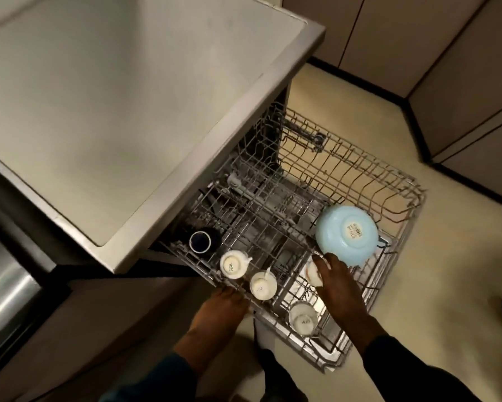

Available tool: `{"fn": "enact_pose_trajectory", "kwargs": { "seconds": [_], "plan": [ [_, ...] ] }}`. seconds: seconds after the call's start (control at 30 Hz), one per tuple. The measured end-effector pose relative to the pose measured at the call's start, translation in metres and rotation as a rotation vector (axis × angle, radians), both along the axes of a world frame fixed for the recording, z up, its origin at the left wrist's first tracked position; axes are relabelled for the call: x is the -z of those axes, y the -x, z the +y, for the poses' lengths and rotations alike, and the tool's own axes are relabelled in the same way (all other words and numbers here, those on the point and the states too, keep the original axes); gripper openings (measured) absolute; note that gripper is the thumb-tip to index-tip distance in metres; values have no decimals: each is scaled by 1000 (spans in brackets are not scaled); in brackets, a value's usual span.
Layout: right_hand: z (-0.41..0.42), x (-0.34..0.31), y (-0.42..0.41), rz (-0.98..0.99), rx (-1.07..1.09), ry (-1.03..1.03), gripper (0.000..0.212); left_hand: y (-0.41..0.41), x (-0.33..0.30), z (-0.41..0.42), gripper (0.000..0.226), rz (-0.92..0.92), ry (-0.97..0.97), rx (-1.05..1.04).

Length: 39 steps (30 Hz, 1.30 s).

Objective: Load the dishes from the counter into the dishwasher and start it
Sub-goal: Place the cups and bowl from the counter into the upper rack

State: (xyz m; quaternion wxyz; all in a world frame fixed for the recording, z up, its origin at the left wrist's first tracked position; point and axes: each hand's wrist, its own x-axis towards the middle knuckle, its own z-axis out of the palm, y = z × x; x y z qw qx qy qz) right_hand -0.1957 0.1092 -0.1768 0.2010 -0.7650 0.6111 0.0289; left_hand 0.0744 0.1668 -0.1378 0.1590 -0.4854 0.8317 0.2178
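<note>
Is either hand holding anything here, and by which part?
Left hand grips the rack's front rim. Right hand rests over a white cup; a grasp cannot be told.

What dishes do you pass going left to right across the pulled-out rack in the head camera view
Dark mug → white cup → second white cup → third white cup → blue bowl, all upside down. A fourth white cup under the right hand overlaps too much to place.

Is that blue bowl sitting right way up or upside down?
Upside down. The blue bowl shows its base, with a sticker label, facing up in the rack.
</note>
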Motion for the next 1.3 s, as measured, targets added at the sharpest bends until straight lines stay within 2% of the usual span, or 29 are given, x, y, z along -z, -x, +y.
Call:
{"fn": "enact_pose_trajectory", "kwargs": {
  "seconds": [0.07, 0.1, 0.17, 0.23, 0.37, 0.43, 0.53, 0.63, 0.77, 0.87, 1.03, 1.17, 1.3],
  "plan": [
    [-6, 10, 2, 58, -56, -7, 79, -3, -1, -3, 22, 22, 15, 2],
    [-8, 15, 3, 80, -80, -13, 77, -5, -2, -3, 20, 22, 4, 1],
    [-9, 19, 5, 108, -110, -29, 76, -6, -1, -3, 34, 5, -35, 11],
    [-10, 21, 5, 113, -119, -48, 80, -5, 1, -3, 36, -26, -33, 25],
    [-12, 22, 7, 50, -96, -94, 86, -4, -6, -10, 12, 7, -61, -16],
    [-13, 23, 8, 28, -77, -100, 85, -2, -10, -13, 19, 48, -115, -98],
    [-14, 23, 7, 3, -6, -148, 86, 1, -11, -14, 30, 22, -106, -107],
    [-12, 25, 4, 19, 35, -167, 88, 0, -8, -8, 30, 1, -88, -89],
    [-8, 26, 0, 26, 27, -139, 78, -4, -5, 0, 28, 98, -29, -118],
    [-8, 4, -16, -68, 31, 48, 56, -5, -12, 0, 34, 168, -15, -219],
    [-26, -67, -84, -374, 57, 343, 21, -10, -55, -7, 34, 293, 247, -293],
    [-31, -130, -152, -623, 65, 464, 19, -35, -105, -3, 30, 406, 409, -372],
    [-17, -193, -225, -791, -71, 536, 19, -85, -151, 29, 32, 397, 594, -517]
  ]
}}
